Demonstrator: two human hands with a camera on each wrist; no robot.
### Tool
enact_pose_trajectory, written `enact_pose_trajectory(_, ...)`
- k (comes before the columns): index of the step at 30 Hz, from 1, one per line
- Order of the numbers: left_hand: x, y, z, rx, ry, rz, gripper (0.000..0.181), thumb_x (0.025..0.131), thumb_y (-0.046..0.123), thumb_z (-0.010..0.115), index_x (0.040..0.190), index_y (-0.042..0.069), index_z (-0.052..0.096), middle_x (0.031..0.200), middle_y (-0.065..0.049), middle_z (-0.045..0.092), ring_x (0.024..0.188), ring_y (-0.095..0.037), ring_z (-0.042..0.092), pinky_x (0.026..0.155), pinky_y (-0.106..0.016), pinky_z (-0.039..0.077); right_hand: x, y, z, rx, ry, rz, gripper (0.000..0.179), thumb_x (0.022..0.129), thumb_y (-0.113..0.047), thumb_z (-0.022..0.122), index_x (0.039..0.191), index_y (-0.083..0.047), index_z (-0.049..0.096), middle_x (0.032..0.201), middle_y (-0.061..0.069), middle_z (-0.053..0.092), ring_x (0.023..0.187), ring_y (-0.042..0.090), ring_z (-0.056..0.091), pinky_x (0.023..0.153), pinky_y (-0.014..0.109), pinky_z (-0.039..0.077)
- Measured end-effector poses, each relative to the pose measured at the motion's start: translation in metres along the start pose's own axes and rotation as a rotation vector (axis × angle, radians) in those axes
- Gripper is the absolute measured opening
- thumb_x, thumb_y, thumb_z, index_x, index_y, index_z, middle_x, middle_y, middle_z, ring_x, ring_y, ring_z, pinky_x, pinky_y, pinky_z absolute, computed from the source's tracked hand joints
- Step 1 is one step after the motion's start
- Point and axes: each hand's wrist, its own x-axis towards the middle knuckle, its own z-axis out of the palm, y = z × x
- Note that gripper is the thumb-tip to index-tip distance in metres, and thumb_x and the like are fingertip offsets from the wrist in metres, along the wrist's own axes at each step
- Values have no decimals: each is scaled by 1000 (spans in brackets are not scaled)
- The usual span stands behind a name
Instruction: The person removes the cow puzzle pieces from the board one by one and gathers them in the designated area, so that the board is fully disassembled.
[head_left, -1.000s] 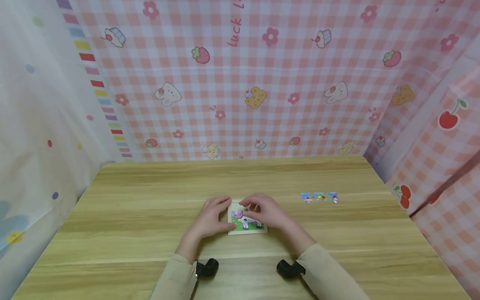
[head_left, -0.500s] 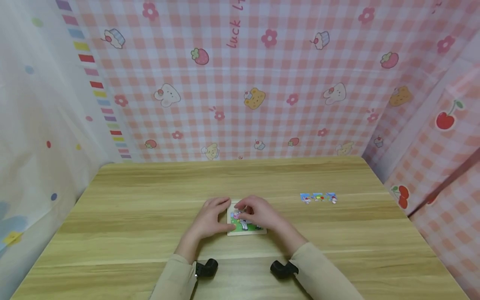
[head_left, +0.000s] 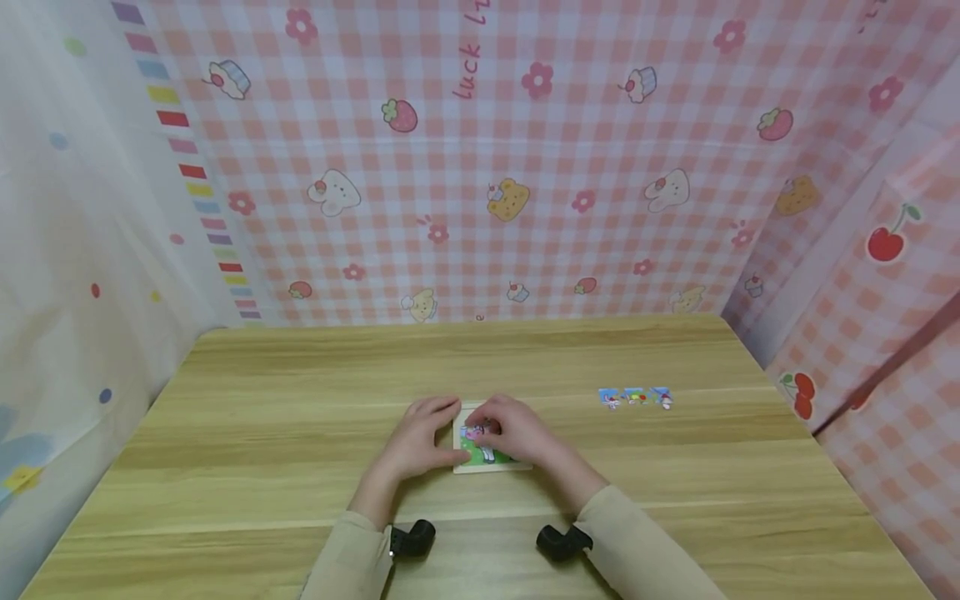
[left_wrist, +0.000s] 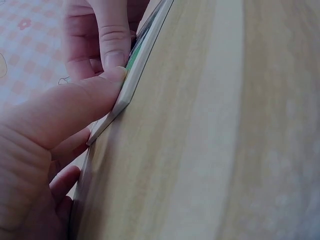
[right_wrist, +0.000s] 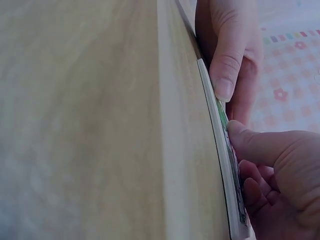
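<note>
A small jigsaw puzzle board [head_left: 491, 468] with a cow picture and a pale frame lies on the table. My left hand [head_left: 423, 433] holds its left side, thumb on the lower left of the picture and fingers along the edge towards the top corner. Over the picture, my right hand [head_left: 519, 429] has its thumb and forefinger bent close together at the cow's head, hiding much of the cow's body. In the right wrist view, the right thumb [right_wrist: 250, 142] is right at the picture surface; I cannot tell whether these fingers pinch a piece. A bare pale strip shows along the board's top.
Three blue picture puzzle pieces [head_left: 635, 397] lie in a row to the right of the board, at the back. The wooden table [head_left: 300, 358] ends at a checked pink curtain [head_left: 465, 250]. Black wrist cameras [head_left: 412, 540] sit at both cuffs.
My right hand has moved left across the picture, and its thumb and forefinger have drawn closer together at the cow's head. The left hand keeps its place on the board.
</note>
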Motion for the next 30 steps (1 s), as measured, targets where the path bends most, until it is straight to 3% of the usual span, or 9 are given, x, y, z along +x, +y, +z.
enact_pose_trajectory(19,0,-1,1,-9,9,12,81,80,36,83,143,-1,49,150,-13,45,140,-38,32,113,-56,29,0,-9,1,-51,-12,44,21,89,-13,75,110,-11,74,95,0,60,79,12,53,73,30,47)
enact_pose_trajectory(30,0,1,-1,-8,-5,-1,81,80,36,83,144,0,49,150,-13,44,141,-37,31,114,-55,28,-1,-11,2,-12,25,88,19,89,-12,75,107,-11,73,96,0,59,80,12,54,73,30,48)
